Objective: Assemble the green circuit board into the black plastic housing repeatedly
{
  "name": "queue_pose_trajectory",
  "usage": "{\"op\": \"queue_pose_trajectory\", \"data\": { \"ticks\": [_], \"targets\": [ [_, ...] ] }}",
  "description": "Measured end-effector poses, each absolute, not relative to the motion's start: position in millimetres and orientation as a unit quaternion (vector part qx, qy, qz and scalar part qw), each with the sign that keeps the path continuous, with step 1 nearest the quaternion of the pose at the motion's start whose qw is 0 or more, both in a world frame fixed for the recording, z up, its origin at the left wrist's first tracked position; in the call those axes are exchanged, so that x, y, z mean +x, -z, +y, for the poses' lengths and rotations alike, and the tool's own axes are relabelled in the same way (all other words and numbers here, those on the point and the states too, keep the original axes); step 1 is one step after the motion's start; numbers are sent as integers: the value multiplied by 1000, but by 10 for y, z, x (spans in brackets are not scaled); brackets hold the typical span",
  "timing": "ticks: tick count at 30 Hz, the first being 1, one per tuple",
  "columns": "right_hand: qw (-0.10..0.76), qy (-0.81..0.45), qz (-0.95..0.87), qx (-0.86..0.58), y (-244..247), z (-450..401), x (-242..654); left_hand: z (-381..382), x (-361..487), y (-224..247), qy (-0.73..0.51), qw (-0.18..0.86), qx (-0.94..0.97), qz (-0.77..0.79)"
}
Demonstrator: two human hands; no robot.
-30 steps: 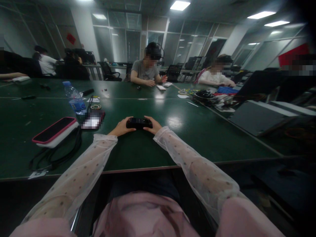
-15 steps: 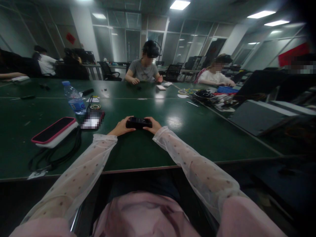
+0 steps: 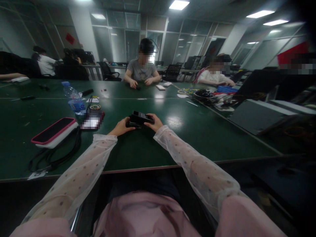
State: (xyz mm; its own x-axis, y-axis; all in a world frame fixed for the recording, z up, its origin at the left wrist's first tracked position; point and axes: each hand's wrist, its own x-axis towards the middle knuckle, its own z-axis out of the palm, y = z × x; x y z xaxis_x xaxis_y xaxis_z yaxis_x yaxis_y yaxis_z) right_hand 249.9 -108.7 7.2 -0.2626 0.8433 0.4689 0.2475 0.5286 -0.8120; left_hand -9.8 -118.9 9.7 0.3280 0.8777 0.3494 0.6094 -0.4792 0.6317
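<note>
Over the green table in front of me, a black plastic case shows as two pieces. Its upper piece (image 3: 141,117) is tilted, the left end raised, and my right hand (image 3: 156,123) grips it at the right end. My left hand (image 3: 121,127) is closed around the left end of the lower piece (image 3: 135,125). The two pieces overlap, and I cannot tell whether they still touch. Fine detail on both is too dark to make out.
To the left are a water bottle (image 3: 74,98), a phone (image 3: 92,120), a tape roll (image 3: 95,107), a pink-rimmed case (image 3: 55,131) and black cords (image 3: 61,158). A grey metal box (image 3: 261,117) and tangled cables (image 3: 204,94) lie right. A person (image 3: 142,69) sits opposite.
The black case was level and looked like one block; now its upper piece is raised and tilted in my right hand. The person opposite has lowered a hand to the table.
</note>
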Motion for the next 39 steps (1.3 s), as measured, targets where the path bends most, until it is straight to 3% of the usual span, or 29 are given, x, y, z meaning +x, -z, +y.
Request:
{"op": "queue_pose_trajectory", "data": {
  "ticks": [7, 13, 22, 39],
  "targets": [
    [567, -247, -633, -465, -49, -898, 2660, -1241, -92, -151, -325, 196, 804, 457],
    [467, -154, -641, -590, 34, -904, 2740, -1258, -90, -174, -320, 190, 807, 459],
    [419, -167, -701, -552, 75, -966, 2686, -1273, -85, -193, -320, 192, 804, 463],
    [426, -143, -727, -520, 45, -957, 2721, -1245, -103, -175, -336, 218, 801, 444]
  ]
}}
